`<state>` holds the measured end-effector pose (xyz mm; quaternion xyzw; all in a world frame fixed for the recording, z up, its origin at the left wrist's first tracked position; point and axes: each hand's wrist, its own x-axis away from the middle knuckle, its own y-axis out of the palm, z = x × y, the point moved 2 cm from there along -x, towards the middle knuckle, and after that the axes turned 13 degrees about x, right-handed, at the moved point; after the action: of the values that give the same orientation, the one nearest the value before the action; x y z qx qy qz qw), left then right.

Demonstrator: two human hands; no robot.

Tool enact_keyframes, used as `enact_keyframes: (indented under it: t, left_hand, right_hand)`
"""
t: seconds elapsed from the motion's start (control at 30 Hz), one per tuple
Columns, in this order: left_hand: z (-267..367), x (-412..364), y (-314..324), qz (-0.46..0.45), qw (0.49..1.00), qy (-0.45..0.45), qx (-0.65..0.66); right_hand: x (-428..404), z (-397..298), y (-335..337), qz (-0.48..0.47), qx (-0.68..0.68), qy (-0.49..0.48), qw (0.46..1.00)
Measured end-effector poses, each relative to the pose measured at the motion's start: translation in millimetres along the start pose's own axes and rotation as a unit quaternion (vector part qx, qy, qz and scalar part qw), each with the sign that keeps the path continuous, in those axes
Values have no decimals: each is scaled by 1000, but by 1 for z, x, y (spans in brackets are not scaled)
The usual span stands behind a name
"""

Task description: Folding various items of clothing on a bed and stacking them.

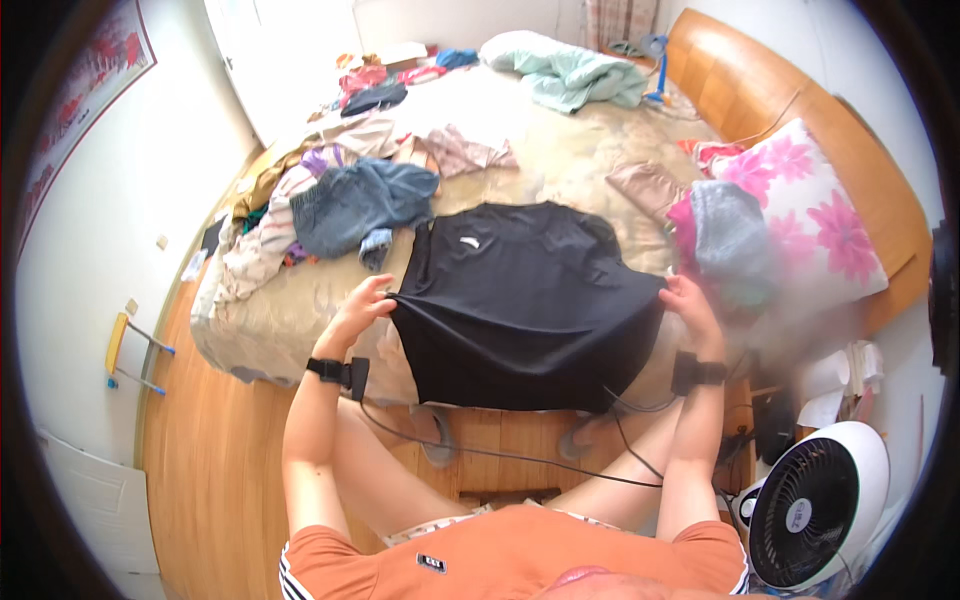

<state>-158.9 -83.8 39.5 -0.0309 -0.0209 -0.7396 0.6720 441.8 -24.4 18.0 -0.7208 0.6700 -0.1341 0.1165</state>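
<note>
A black T-shirt (517, 300) is stretched between my two hands at the near edge of the bed. My left hand (367, 304) pinches its left side between thumb and fingers. At the opposite side, my right hand (686, 300) grips the fabric in the same way. The neckline end lies on the mattress, away from me, with a small white mark on the chest. Toward me the lower part sags over the bed's edge, with a fold running between the two grips. Each wrist wears a black strap with a cable.
Denim garments (360, 202) lie in a clothes heap left of the shirt. A grey-blue folded cloth (727, 225) sits by a floral pillow (817, 202) against the wooden headboard (750, 75). A mint quilt (577, 71) rests farther back. A fan (810, 510) stands near my right, and cables cross my lap.
</note>
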Motion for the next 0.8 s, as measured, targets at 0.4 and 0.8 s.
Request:
enact_keyframes:
  t: [0.4, 0.8]
  left_hand:
    - [284, 20, -32, 94, 940, 326, 20]
    - [302, 18, -56, 152, 926, 343, -29]
  right_hand:
    - [-15, -285, -93, 159, 11, -255, 954]
    - [-13, -316, -120, 145, 57, -207, 966]
